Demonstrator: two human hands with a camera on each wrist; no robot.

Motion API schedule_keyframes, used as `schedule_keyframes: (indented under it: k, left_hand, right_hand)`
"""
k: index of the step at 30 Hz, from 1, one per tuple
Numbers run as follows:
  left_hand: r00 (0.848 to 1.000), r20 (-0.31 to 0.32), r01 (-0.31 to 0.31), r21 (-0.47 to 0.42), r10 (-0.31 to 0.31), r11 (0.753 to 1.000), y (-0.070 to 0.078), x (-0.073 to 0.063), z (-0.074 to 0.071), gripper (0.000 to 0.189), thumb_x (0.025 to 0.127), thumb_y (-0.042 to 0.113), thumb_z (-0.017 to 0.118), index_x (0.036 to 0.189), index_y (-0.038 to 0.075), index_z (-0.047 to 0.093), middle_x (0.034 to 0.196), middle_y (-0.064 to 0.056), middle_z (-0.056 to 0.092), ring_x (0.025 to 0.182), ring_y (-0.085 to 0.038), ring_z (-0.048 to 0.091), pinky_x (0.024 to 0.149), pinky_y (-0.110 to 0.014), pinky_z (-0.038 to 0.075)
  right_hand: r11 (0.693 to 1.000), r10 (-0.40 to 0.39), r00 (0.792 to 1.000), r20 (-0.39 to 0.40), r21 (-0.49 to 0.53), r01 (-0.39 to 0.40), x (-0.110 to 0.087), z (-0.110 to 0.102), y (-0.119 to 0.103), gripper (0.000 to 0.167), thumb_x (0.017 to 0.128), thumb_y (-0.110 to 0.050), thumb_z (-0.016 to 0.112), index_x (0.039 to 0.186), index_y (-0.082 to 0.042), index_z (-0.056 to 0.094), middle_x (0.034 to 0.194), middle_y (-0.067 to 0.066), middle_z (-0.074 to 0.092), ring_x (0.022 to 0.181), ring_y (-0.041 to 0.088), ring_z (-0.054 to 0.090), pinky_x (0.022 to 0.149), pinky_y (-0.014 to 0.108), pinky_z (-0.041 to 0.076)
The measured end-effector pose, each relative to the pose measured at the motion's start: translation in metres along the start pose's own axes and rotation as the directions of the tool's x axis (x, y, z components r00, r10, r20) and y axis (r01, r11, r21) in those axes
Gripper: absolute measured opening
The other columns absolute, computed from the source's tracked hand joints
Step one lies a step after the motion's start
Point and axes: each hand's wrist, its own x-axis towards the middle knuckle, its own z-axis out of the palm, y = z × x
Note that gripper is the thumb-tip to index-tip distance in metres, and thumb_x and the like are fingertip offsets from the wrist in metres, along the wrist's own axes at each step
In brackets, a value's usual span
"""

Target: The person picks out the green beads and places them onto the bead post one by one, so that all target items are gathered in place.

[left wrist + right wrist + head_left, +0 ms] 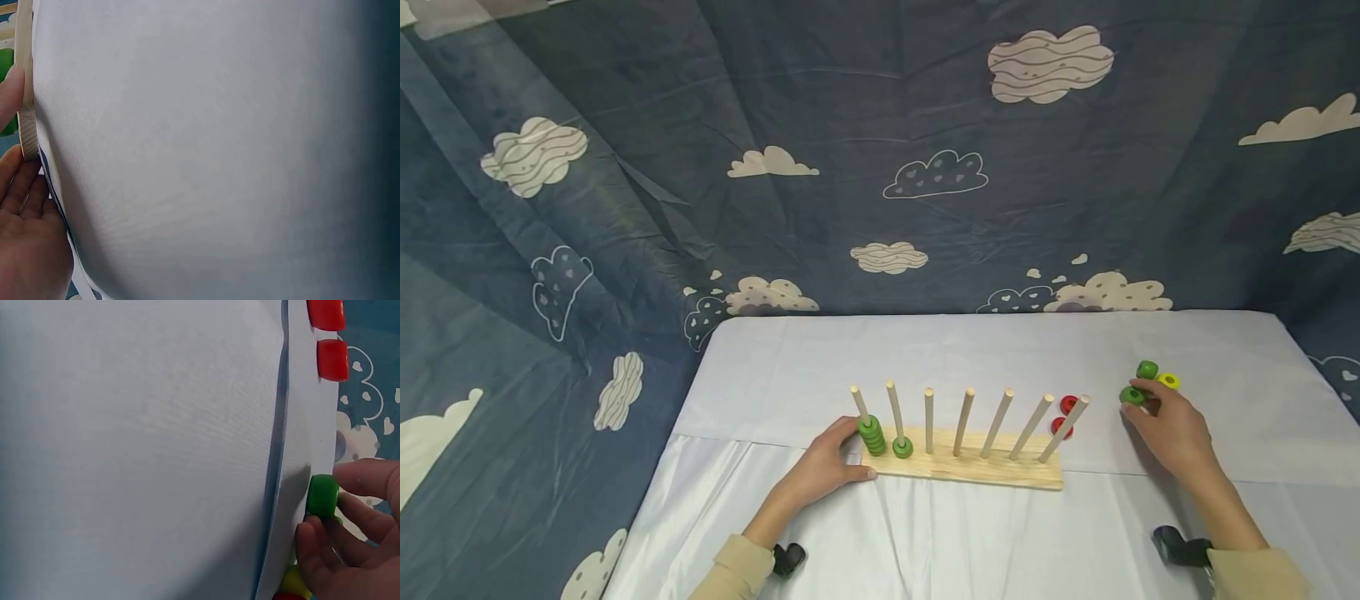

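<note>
A wooden stand (970,473) with a row of upright pegs lies across the middle of the white cloth. My left hand (827,458) grips its left end, thumb at the front edge and fingers around the end of the base. Several green beads (872,437) are stacked on the leftmost peg, and one green bead (902,448) sits on the second. Off to the right, my right hand (1172,425) pinches a loose green bead (322,495) between thumb and fingers, close to the cloth.
Beyond the right fingertips lie another green bead (1147,369) and a yellow bead (1168,381). Two red beads (1069,405) rest behind the stand's right end. A dark cloud-patterned curtain (887,217) hangs along the back and left of the table.
</note>
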Motion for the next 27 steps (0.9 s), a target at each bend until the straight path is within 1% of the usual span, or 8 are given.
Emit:
schedule_keyframes:
  k: [4,9,15,21,23,25,27]
  left_hand:
    - [1.0,-0.005,-0.01,-0.003,0.01,1.0,0.0,0.0,0.0,0.074,0.077,0.029,0.086,0.142,0.016,0.051,0.14,0.002,0.05,0.139,-0.024,0.038,0.114,-0.045,0.029]
    - [1.0,-0.008,-0.011,-0.019,0.01,1.0,0.001,0.0,0.0,0.073,0.077,0.029,0.086,0.141,0.016,0.052,0.139,0.002,0.051,0.138,-0.025,0.038,0.114,-0.046,0.029]
    - [1.0,-0.007,-0.015,-0.02,0.015,1.0,0.001,0.0,0.001,0.074,0.077,0.028,0.086,0.141,0.016,0.052,0.139,0.002,0.051,0.138,-0.025,0.038,0.114,-0.046,0.029]
    - [1.0,-0.004,-0.018,-0.008,0.018,1.0,0.002,0.0,0.0,0.074,0.077,0.028,0.086,0.142,0.016,0.051,0.14,0.001,0.051,0.138,-0.025,0.038,0.115,-0.046,0.028]
    - [1.0,-0.005,-0.017,-0.008,0.017,1.0,0.002,0.0,-0.001,0.074,0.077,0.029,0.086,0.142,0.016,0.051,0.14,0.001,0.051,0.138,-0.025,0.038,0.114,-0.046,0.028]
    - [1.0,-0.006,-0.014,-0.011,0.014,1.0,0.003,-0.001,-0.001,0.075,0.077,0.029,0.086,0.142,0.016,0.051,0.14,0.001,0.051,0.138,-0.025,0.038,0.114,-0.046,0.029]
    - [1.0,-0.007,-0.013,-0.012,0.013,1.0,0.002,-0.001,-0.001,0.075,0.077,0.03,0.085,0.142,0.015,0.051,0.14,0.001,0.05,0.138,-0.025,0.038,0.114,-0.046,0.029]
  right_hand:
    - [1.0,-0.005,1.0,-0.007,-0.011,0.004,0.003,0.001,0.001,0.046,0.093,-0.01,0.061,0.133,0.01,0.049,0.109,0.032,0.056,0.097,0.046,0.054,0.071,0.056,0.048]
    - [1.0,-0.013,1.0,-0.013,-0.009,0.013,0.005,0.002,-0.002,0.043,0.092,-0.006,0.063,0.131,0.01,0.051,0.105,0.03,0.058,0.092,0.042,0.055,0.068,0.048,0.049]
    - [1.0,-0.021,1.0,-0.006,-0.007,0.021,0.002,0.0,-0.004,0.042,0.092,-0.007,0.064,0.129,0.009,0.053,0.103,0.028,0.059,0.091,0.041,0.055,0.067,0.046,0.049]
    - [0.999,-0.045,0.999,-0.017,0.011,0.045,-0.005,-0.003,-0.007,0.042,0.092,-0.01,0.064,0.129,0.008,0.054,0.105,0.03,0.06,0.097,0.047,0.058,0.067,0.05,0.052]
    - [0.998,-0.054,0.998,-0.024,0.021,0.055,-0.008,-0.004,-0.01,0.042,0.093,-0.011,0.063,0.13,0.007,0.054,0.108,0.031,0.06,0.098,0.048,0.059,0.067,0.05,0.054]
    - [0.997,-0.064,0.998,-0.027,0.037,0.065,-0.009,-0.007,-0.013,0.042,0.093,-0.011,0.063,0.131,0.007,0.054,0.113,0.032,0.059,0.1,0.048,0.059,0.065,0.047,0.055]
    - [0.995,-0.082,0.996,-0.031,0.057,0.084,-0.011,-0.01,-0.016,0.042,0.094,-0.011,0.062,0.132,0.007,0.054,0.119,0.033,0.056,0.101,0.048,0.059,0.063,0.04,0.057]
